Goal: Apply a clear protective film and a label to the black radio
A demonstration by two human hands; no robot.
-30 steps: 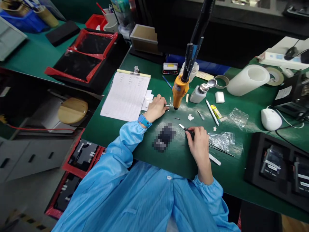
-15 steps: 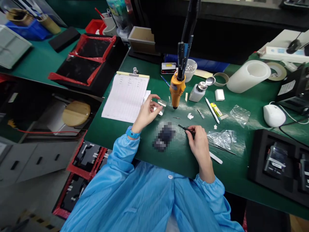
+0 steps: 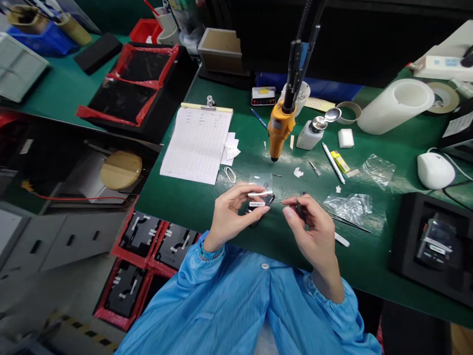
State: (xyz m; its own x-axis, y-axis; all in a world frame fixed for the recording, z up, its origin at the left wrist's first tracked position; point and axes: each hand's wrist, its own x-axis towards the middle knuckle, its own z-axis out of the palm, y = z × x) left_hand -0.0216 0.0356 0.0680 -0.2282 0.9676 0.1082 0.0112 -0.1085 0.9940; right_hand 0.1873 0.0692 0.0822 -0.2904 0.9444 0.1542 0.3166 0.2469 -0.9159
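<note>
My left hand (image 3: 231,209) holds a small clear plastic piece with white strips (image 3: 258,193) above a dark small device (image 3: 264,201) on the green mat. My right hand (image 3: 314,229) grips a thin dark tool (image 3: 300,209), its tip pointing up, just right of the clear piece. Both hands are close together over the near middle of the mat. An orange electric screwdriver (image 3: 278,133) hangs on its arm just beyond them.
A clipboard with a form (image 3: 197,143) lies to the left. A white bottle (image 3: 309,135), a pen (image 3: 332,162), plastic bags (image 3: 349,204), a white roll (image 3: 393,106) and a mouse (image 3: 435,170) sit to the right. Black foam trays (image 3: 430,244) stand at the right, and red-lined trays (image 3: 129,86) at the far left.
My left hand picked the clear piece up near the screwdriver and brought it back toward me over the dark device. My right hand lifted the tool off the mat to meet it.
</note>
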